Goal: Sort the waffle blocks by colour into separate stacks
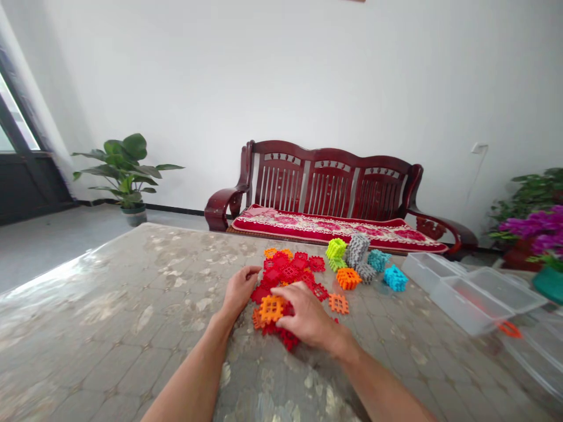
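A heap of red waffle blocks [288, 272], flat squares with notched edges, lies on the table with some orange ones mixed in. My right hand [308, 313] is over the near side of the heap, with an orange waffle block [271, 309] pinched between thumb and fingers. At the heap's left edge my left hand [240, 290] rests on the table, its fingers loosely bent toward the blocks and nothing visible in them. A single orange block [338, 303] lies flat to the right of the heap.
Stacked blocks stand to the right: lime green [336, 252], grey [358, 251], orange [348, 278], teal [379, 260] and blue [395, 278]. Clear plastic boxes [461, 308] sit farther right, near purple flowers [536, 228]. A wooden bench [329, 181] is behind the table [109, 305].
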`<action>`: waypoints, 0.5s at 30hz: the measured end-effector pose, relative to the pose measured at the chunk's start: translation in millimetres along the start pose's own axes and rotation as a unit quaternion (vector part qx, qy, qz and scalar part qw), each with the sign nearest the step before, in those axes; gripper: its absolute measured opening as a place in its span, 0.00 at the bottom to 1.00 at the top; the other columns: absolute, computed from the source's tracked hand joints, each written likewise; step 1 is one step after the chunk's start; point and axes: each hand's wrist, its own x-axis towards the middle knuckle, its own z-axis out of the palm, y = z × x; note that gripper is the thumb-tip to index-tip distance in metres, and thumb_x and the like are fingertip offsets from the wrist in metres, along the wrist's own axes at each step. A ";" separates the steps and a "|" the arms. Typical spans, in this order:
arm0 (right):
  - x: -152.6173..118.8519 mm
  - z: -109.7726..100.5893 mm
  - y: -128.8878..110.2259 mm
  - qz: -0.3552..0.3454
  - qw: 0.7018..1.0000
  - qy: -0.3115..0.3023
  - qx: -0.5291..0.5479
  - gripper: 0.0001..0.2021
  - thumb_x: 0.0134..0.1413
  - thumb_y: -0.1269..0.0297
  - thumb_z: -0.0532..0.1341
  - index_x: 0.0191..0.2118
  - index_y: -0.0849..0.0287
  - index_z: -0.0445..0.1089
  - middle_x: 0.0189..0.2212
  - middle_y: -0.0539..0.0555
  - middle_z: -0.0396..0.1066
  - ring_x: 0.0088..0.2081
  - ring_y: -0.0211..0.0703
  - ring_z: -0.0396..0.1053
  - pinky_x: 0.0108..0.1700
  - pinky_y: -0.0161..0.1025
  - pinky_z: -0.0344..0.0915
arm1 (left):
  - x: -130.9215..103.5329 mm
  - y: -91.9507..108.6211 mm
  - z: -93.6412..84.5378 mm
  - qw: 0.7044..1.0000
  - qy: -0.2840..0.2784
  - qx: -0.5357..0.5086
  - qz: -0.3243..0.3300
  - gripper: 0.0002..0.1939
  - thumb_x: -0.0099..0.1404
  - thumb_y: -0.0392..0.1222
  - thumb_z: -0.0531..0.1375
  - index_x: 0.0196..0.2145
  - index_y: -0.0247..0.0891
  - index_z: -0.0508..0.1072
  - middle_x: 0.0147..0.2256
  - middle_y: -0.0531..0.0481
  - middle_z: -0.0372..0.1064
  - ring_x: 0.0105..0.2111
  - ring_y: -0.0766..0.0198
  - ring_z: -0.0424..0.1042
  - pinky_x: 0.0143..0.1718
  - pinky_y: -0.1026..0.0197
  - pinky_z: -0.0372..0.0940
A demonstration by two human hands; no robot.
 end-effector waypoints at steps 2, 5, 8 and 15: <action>-4.2 -24.4 31.2 0.069 0.996 0.050 0.012 0.30 0.43 0.69 0.65 0.57 0.51 0.69 0.51 0.54 0.72 0.52 0.48 0.67 0.57 0.46 0.62 | 0.6 -1.7 1.2 1.000 -0.002 0.006 0.003 0.17 0.59 0.37 0.53 0.42 0.39 0.78 0.40 0.50 0.80 0.39 0.62 0.76 0.43 0.63 0.67; -13.7 -64.4 88.0 0.142 0.985 0.099 0.007 0.31 0.39 0.72 0.64 0.55 0.54 0.70 0.52 0.54 0.73 0.54 0.49 0.68 0.59 0.47 0.61 | 0.7 -2.5 2.4 1.000 -0.013 0.017 0.009 0.16 0.60 0.37 0.53 0.41 0.40 0.78 0.40 0.51 0.80 0.40 0.62 0.76 0.43 0.64 0.67; -24.6 -98.2 139.0 0.177 0.978 0.105 0.032 0.35 0.37 0.73 0.64 0.58 0.59 0.67 0.52 0.58 0.73 0.52 0.50 0.71 0.56 0.46 0.64 | 0.6 -2.3 2.8 0.999 -0.018 0.032 0.010 0.16 0.60 0.38 0.53 0.42 0.41 0.78 0.41 0.51 0.79 0.40 0.61 0.76 0.43 0.63 0.67; -36.2 -126.2 190.1 0.204 0.976 0.078 0.019 0.35 0.36 0.75 0.64 0.57 0.61 0.67 0.51 0.60 0.74 0.54 0.51 0.70 0.55 0.47 0.63 | -0.1 0.1 1.1 0.998 -0.022 0.055 0.010 0.17 0.61 0.38 0.52 0.43 0.41 0.78 0.40 0.51 0.79 0.39 0.61 0.76 0.44 0.62 0.67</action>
